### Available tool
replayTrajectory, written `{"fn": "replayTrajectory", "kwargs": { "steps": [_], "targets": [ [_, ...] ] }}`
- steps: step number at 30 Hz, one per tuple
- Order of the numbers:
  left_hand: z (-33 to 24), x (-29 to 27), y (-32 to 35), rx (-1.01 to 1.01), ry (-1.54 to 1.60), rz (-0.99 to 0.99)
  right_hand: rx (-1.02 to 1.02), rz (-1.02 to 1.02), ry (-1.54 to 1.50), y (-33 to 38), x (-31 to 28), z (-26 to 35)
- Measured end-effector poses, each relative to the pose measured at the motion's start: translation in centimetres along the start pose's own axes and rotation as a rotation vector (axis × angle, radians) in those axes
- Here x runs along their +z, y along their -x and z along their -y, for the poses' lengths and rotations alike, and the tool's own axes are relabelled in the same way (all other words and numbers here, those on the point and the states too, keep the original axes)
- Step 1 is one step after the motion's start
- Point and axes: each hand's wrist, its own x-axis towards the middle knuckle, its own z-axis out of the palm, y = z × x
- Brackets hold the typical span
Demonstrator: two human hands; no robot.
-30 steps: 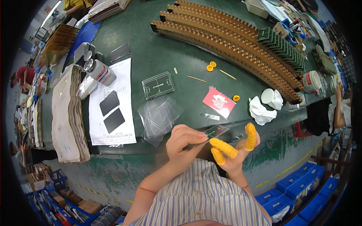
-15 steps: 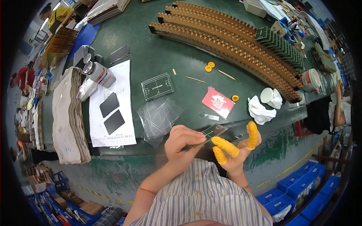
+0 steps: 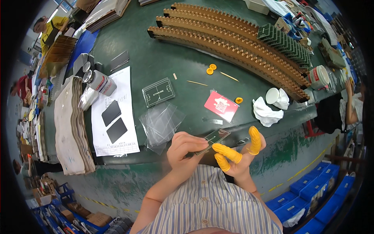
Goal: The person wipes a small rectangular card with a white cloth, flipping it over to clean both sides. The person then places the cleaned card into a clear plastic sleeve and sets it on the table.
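My left hand [image 3: 182, 153] pinches a thin dark green card with white line markings [image 3: 219, 135] at its left end, above the table's front edge. My right hand [image 3: 240, 163] wears yellow finger cots on several fingers. Those fingers are spread, and one covered fingertip is at the card's lower edge; whether it touches is unclear. Beyond the card lies a red card with a white print [image 3: 221, 106]. To the left, a stack of similar green cards [image 3: 158, 92] sits above a fanned pile of clear plastic sheets [image 3: 159, 123].
Long brown notched racks [image 3: 218, 35] cross the far table, with green cards [image 3: 286, 46] standing at their right end. White crumpled cloth [image 3: 267, 112], a white tub [image 3: 319, 77], toothpicks [image 3: 229, 77] and loose yellow finger cots [image 3: 210, 71] lie around. Left are a bottle [image 3: 102, 84] and a paper sheet [image 3: 126, 101].
The view has shifted slightly, so the table items sit a little further left. Both hands keep nearly the same pose around the green card.
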Motion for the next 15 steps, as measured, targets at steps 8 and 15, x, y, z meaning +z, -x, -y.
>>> {"fn": "replayTrajectory", "kwargs": {
  "steps": [8, 15],
  "targets": [
    [-0.2, -0.1, 0.2, 0.005, 0.029, -0.007, 0.043, -0.046, 0.073, -0.1, -0.2, -0.9],
    [0.1, 0.0, 0.4, -0.001, 0.053, -0.025, 0.119, -0.073, 0.092, -0.3, -0.3, -1.7]
  ]
}}
